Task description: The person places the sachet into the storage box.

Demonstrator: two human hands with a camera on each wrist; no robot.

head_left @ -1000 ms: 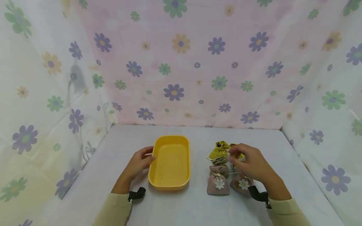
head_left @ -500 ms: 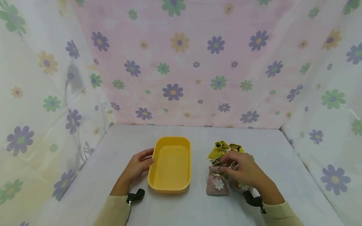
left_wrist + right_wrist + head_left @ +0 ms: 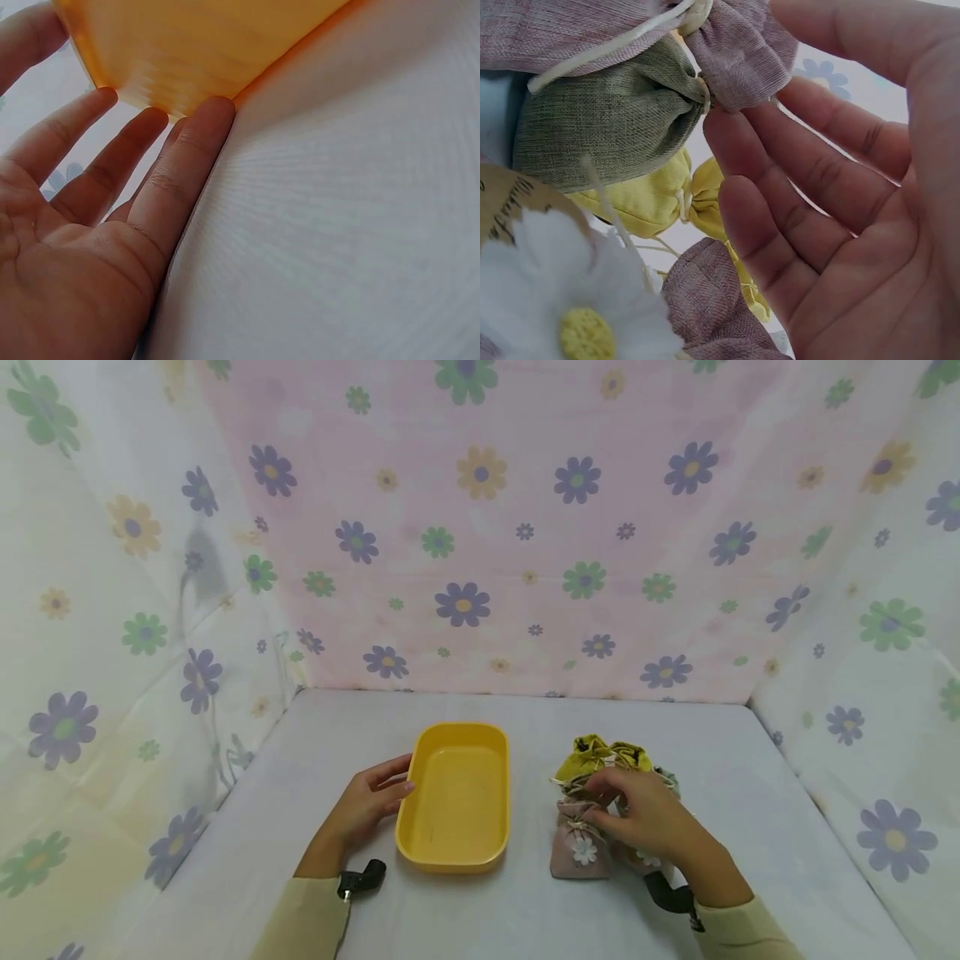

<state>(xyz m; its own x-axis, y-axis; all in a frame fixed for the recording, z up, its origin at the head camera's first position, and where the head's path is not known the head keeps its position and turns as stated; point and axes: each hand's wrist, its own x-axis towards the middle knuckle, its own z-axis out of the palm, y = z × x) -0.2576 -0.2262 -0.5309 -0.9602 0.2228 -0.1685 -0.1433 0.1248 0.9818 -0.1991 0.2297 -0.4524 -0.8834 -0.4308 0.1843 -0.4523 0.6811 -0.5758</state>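
Note:
At the left side of a yellow plastic tray (image 3: pixel 452 852), my left hand (image 3: pixel 366 802) holds the wall, thumb tip over the rim. In the left wrist view, the other fingertips (image 3: pixel 214 112) rest along its outer wall, low near the table. My right hand (image 3: pixel 648 814) is at a pinkish drawstring pouch (image 3: pixel 566 858) with a white flower. The right wrist view shows its gathered top (image 3: pixel 746 56) between the thumb and loosely bent fingers, right at the cloth's edge. Behind it lie an olive-green pouch (image 3: pixel 604 124) and yellow pouches (image 3: pixel 577 767).
A second pinkish pouch (image 3: pixel 705 292) lies partly under my right hand, by a white flower (image 3: pixel 570 300) with a yellow centre. A pale green pouch (image 3: pixel 670 779) shows beyond the hand. The white-covered table (image 3: pixel 517 910) is enclosed by flower-patterned curtains (image 3: pixel 525 568).
My right hand has moved left and toward me, from over the right-hand pouches to the top of the front left pinkish pouch. The left hand stays at the tray.

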